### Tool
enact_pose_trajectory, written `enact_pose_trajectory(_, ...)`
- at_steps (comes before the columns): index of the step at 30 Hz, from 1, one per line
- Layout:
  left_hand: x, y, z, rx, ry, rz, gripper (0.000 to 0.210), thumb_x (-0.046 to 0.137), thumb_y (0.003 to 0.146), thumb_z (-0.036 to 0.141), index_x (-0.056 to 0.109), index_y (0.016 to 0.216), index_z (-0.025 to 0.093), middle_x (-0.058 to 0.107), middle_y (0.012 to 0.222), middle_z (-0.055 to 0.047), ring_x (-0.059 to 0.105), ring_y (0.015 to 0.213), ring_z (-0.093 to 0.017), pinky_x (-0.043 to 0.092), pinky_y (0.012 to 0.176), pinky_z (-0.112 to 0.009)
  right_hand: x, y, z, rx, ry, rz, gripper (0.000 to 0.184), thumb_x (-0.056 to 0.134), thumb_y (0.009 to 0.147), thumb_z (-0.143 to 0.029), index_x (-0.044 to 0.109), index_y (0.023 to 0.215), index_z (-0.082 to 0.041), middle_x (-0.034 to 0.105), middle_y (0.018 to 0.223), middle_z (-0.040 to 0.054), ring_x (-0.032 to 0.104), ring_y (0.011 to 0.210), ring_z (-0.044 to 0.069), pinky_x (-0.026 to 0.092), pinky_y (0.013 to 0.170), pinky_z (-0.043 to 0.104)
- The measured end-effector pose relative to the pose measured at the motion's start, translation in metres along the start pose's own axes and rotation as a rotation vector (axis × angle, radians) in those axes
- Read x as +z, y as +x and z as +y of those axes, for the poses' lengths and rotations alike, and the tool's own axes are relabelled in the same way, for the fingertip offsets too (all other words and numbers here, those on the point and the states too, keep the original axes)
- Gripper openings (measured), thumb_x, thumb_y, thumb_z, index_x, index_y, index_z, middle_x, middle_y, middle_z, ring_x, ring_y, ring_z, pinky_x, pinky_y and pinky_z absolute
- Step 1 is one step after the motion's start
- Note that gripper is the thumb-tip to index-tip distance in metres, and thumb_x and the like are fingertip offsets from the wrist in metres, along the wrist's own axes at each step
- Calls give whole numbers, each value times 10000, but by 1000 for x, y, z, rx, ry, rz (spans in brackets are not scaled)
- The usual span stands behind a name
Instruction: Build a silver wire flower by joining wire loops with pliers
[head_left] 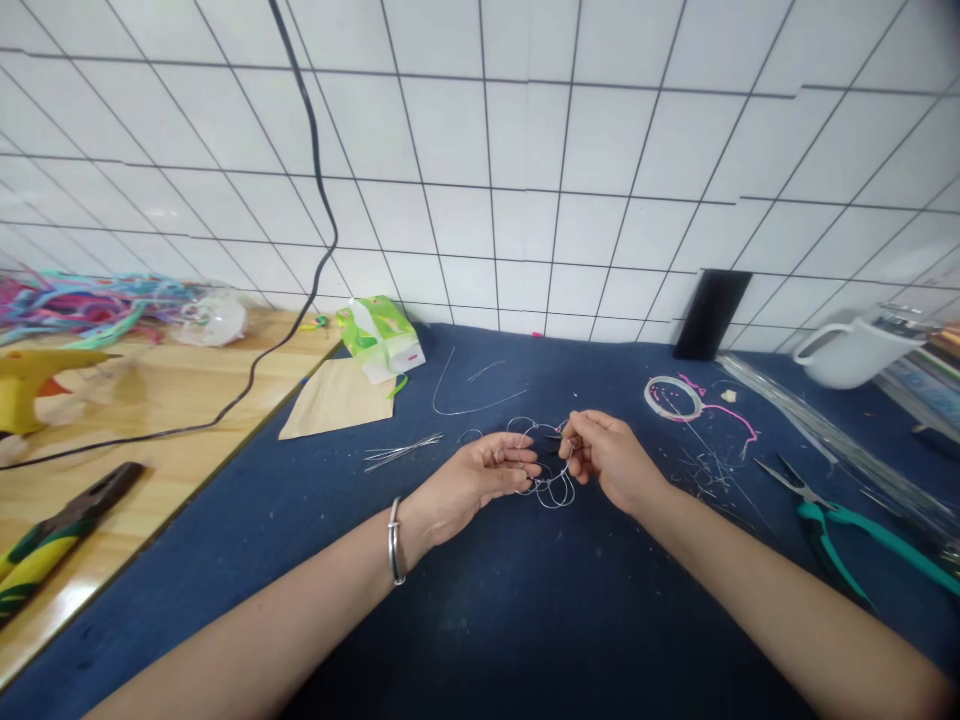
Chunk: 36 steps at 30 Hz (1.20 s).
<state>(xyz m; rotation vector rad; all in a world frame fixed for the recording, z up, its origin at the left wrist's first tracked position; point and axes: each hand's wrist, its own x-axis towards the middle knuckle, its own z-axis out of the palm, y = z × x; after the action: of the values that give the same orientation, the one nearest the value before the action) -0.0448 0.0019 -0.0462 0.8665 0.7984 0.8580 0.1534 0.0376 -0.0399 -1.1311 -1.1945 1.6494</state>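
A thin silver wire ring with several looped petals point(556, 490) is held up between my two hands, over the dark blue cloth point(525, 620). My left hand point(491, 468), with a bracelet on its wrist, grips the ring's left side between thumb and fingers. On the opposite side, my right hand point(600, 455) pinches the wire with its thumb and fingertips. The fingertips partly hide where the wire is held. Left of my left hand lies a small bundle of straight wires point(405, 452). Long-nose pliers point(817, 510) with teal handles rest to the right.
Wire offcuts point(709, 475) and a white ring point(673, 398) with pink pieces lie at right. A white mug point(847, 352) and black block point(712, 315) stand behind. At left are a tissue pack point(379, 335), yellow-green pliers point(67, 530), a yellow glue gun point(30, 385) and a black cable point(322, 200).
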Motion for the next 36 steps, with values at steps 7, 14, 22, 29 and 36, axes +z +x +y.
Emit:
enact_pose_trajectory(7,6,-1,-7,61,83,84,582,691,642,57,468,1164,185,559,1052,-81,581,938,-185,428,880,-369,3,-2,0,-34,40,1,335,499,800,-504,521,781,-171,593,653,13,519,454,90,376,380,197)
enact_pose_trajectory(14,12,-5,-3,96,151,143,755,734,617,132,368,1267,249,465,1205,-119,561,976,-213,475,827,-384,7,-4,4,-20,25,-19,316,492,815,-485,518,777,-173,591,666,10,530,457,91,390,385,197)
enact_pose_trajectory(22,13,-3,-7,249,407,281,842,742,615,209,301,1325,311,419,1260,-100,555,903,-171,501,752,-342,11,-8,4,10,13,-52,318,481,823,-479,510,767,-168,571,654,4,539,456,91,407,389,197)
enact_pose_trajectory(29,5,-3,2,314,516,236,336,601,772,306,576,1094,213,616,931,-36,559,838,-139,452,770,-287,14,-11,7,46,-25,-130,319,490,818,-478,510,760,-165,577,662,9,544,457,91,409,388,192)
enact_pose_trajectory(36,4,-4,9,292,645,186,187,604,767,328,653,852,168,622,803,-22,541,726,-120,430,668,-240,16,-12,8,70,-70,-164,298,487,825,-455,519,764,-164,578,656,9,546,454,93,415,379,190)
